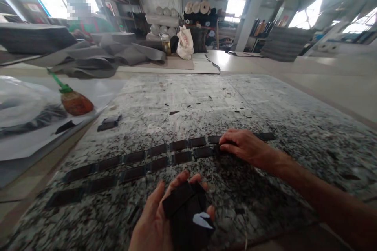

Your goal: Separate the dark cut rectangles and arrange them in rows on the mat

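My left hand (156,219) is palm up near the front edge, its fingers curled round a stack of dark rectangular pieces (185,211) with a small white scrap (202,220) on them. Farther right, my right hand (240,145) reaches down to the marked board (206,98), fingers pinched at the right end of the nearer row; what they hold is hidden. Two rows of flat dark pieces (157,149) lie across the board, running from lower left to the right. One piece (266,136) shows beyond my right wrist.
A bottle with a green nozzle (77,103) lies at the left beside clear plastic (26,98). Small dark pieces (108,124) sit at the board's left. Behind are grey sheets (88,59), a white bag (185,43), a jar (165,44) and a person in green (94,25).
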`<state>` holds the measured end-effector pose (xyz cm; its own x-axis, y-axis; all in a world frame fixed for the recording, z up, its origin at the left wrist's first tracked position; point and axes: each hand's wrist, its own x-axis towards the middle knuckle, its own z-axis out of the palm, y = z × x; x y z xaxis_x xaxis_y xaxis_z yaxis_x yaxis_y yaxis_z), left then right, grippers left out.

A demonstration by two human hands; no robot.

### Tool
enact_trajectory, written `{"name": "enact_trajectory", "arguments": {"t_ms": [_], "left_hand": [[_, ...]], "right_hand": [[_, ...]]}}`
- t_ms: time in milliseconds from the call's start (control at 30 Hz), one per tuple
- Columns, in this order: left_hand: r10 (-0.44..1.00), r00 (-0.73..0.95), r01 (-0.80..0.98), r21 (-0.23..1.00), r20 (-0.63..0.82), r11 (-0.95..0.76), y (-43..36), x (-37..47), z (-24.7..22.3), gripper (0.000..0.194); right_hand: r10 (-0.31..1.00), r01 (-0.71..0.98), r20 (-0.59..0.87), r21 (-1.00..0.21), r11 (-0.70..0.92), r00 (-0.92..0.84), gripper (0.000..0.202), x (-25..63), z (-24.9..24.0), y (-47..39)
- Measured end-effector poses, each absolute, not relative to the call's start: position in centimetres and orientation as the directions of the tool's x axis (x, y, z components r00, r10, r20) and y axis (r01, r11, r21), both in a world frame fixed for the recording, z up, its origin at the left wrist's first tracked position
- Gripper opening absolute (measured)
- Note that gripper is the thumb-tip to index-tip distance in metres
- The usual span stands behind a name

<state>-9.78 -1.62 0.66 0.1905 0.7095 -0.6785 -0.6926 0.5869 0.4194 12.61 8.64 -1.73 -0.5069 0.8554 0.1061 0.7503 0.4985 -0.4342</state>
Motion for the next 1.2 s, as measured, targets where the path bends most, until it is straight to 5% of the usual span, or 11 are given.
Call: {"name": "enact_trajectory", "arguments": {"t_ms": [200, 433, 567, 733, 1000, 1100, 1200], "left_hand": [[0.755, 0.233, -0.834, 0.274, -0.612, 0.479, -2.0, -9.4, -0.4, 0.026], [0.76, 0.245, -0.879, 0.193, -0.602, 0.436, -2.0, -9.0, 0.1, 0.024], [0.743, 0.233, -0.873, 0.202, -0.627, 0.445, -2.3, -8.9, 0.2, 0.028], [0.748, 0.278, -0.844, 0.219, -0.603, 0.49, -2.8, -8.4, 0.0, 0.024], [0.734, 0.287, -0.775, 0.301, -0.615, 0.555, -3.3, -9.5, -1.0, 0.015], [0.724, 0.34, -0.738, 0.307, -0.6, 0.601, -3.1, -9.6, -1.0, 0.023], [0.754, 0.324, -0.745, 0.337, -0.571, 0.575, -2.8, -9.5, -0.6, 0.031]], "right_hand": [[0.857, 0.786, 0.191, -0.342, 0.515, -0.479, 0.01, 12.2, -1.2, 7.2], [0.604, 0.486, 0.324, -0.378, 0.788, -0.728, 0.017, 7.5, 2.3, 0.2], [0.607, 0.498, 0.385, -0.351, 0.793, -0.695, 0.021, 5.3, 2.2, -1.1], [0.655, 0.567, 0.276, -0.338, 0.751, -0.703, 0.02, 4.1, 1.8, 0.0], [0.481, 0.462, 0.2, -0.136, 0.876, -0.853, 0.008, 2.5, 2.6, 0.3], [0.541, 0.494, 0.277, -0.222, 0.84, -0.795, 0.011, 3.4, 2.9, 0.6], [0.776, 0.57, 0.384, -0.529, 0.628, -0.5, 0.021, 6.9, 2.4, 1.9]]}}
